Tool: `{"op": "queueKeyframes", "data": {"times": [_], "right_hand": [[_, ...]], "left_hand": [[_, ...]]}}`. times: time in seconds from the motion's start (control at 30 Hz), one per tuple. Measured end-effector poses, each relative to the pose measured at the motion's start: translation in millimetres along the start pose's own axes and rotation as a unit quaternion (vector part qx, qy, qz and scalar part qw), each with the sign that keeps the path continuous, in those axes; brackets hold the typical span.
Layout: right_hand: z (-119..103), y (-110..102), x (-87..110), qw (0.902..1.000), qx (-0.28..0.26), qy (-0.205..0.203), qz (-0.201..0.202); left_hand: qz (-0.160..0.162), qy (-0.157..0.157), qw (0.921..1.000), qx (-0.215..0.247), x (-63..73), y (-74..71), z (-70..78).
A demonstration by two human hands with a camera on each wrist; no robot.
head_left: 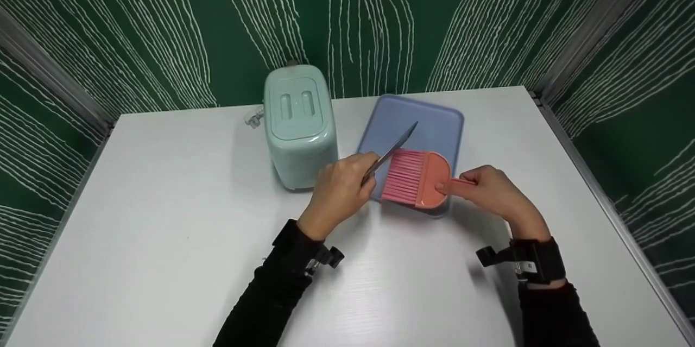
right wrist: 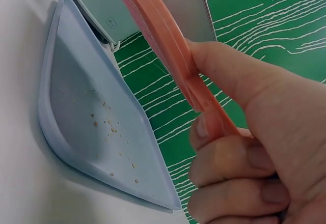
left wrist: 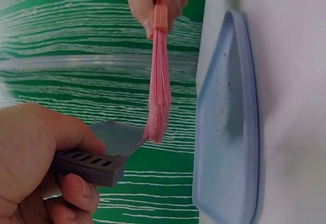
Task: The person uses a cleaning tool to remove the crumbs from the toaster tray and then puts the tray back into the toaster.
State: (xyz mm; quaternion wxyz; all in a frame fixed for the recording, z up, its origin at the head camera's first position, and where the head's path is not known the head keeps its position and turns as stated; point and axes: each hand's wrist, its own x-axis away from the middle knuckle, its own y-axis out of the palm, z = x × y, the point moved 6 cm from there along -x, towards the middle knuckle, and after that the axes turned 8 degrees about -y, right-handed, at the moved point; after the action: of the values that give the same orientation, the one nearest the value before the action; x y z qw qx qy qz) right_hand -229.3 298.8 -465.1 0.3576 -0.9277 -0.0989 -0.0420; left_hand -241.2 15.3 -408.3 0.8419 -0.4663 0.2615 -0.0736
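Note:
My left hand (head_left: 341, 187) grips a flat-bladed tool by its dark grey slotted handle (left wrist: 89, 165). In the head view its thin blade (head_left: 399, 143) points up and right; its exact kind is unclear. My right hand (head_left: 491, 192) pinches the handle of an orange hand brush (head_left: 434, 181), thumb against its base. The brush's pink bristles (left wrist: 159, 91) touch the blade's edge in the left wrist view. Both tools are held above a blue tray (head_left: 423, 113). Brown crumbs (right wrist: 109, 124) lie scattered on the tray in the right wrist view.
A mint-green appliance (head_left: 301, 140) with two slot shapes on top, like a toaster, stands left of the tray, close to my left hand. A clear plug-like piece (head_left: 254, 119) sits at its left side. Green walls with white lines border the white table (head_left: 179, 227).

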Motion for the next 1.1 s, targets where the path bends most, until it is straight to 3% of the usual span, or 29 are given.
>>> {"op": "queueKeyframes", "data": {"times": [0.5,0.77,1.1], "right_hand": [[9,-2,0.1,0.9992,-0.002,0.038,0.015],[12,-7,-0.4,0.9986,0.024,0.043,0.016],[5,-11,3.5,0.9986,0.031,0.038,0.020]], "left_hand": [[0.011,0.015,0.9997,-0.016,1.0,1.3,0.6],[0.019,0.030,0.9990,-0.026,2.4,0.7,2.4],[0.027,0.023,0.9986,-0.040,2.4,0.4,-0.7]]}}
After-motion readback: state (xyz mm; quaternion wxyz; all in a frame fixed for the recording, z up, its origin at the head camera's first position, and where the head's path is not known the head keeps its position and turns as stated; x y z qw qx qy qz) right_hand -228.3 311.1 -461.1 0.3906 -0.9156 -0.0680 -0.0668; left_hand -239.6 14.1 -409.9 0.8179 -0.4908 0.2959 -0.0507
